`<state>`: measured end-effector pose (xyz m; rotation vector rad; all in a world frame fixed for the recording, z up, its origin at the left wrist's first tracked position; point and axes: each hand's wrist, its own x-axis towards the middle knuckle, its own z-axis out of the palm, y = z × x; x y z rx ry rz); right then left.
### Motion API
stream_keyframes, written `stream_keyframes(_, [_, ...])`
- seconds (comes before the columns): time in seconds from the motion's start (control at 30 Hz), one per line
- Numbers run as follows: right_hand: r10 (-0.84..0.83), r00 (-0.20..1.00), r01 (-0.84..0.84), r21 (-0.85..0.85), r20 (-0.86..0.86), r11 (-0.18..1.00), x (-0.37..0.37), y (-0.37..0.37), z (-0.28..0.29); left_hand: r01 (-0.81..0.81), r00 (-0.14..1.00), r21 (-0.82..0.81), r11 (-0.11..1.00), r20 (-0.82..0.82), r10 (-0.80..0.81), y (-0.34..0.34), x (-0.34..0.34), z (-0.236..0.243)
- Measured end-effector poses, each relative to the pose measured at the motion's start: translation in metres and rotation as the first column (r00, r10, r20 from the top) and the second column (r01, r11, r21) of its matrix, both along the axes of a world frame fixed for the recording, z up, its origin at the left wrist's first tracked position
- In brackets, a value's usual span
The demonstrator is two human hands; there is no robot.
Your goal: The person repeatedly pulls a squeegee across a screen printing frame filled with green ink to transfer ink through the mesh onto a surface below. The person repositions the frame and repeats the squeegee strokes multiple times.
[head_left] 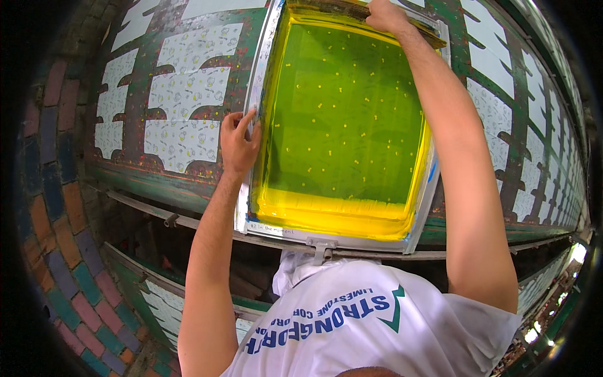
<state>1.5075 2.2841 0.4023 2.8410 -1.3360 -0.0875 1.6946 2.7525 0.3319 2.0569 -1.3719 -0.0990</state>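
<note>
A screen printing frame (364, 242) with pale metal sides lies on the long table in front of me. Its green mesh (345, 113) carries small yellow marks, and a thick band of yellow ink (339, 205) runs along the near end. My right hand (387, 17) reaches to the far end, closed on a squeegee (333, 9), a long brownish bar smeared with yellow that lies across the mesh. At the frame's left side, my left hand (240, 143) has its fingers bent around the metal edge. The squeegee's blade is hidden.
White printed fabric pieces (185, 141) lie in rows on the green table to the left, and more fabric pieces (487, 116) lie to the right. A metal clamp (321, 246) sits at the frame's near edge, above a rail. Coloured paving bricks (78, 276) cover the floor at left.
</note>
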Motion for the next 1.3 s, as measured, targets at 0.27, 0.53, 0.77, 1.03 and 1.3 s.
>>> stream_keyframes(0.27, [0.086,0.993,-0.081,0.063,-0.077,0.995,-0.012,0.026,-0.007,-0.013,0.999,-0.038,0.999,-0.048,0.011,0.0,-0.003,0.002])
stream_keyframes(0.53, [0.079,0.986,-0.042,0.241,-0.147,0.97,-0.055,0.191,0.024,0.001,0.999,-0.072,0.997,-0.04,-0.004,0.0,0.001,0.0])
stream_keyframes(0.77, [0.084,0.99,-0.045,0.308,-0.114,0.95,-0.112,0.379,0.043,0.02,0.999,-0.092,0.996,-0.027,-0.023,0.0,0.005,-0.008])
stream_keyframes(1.03, [-0.036,0.993,0.01,0.226,0.109,0.974,-0.147,0.507,0.046,0.014,1.0,-0.118,0.993,-0.013,-0.015,0.0,0.006,-0.012])
stream_keyframes(1.3, [-0.037,0.998,0.02,0.302,0.051,0.953,-0.15,0.493,0.055,0.004,1.0,-0.093,0.996,-0.031,-0.007,-0.001,0.006,-0.012])
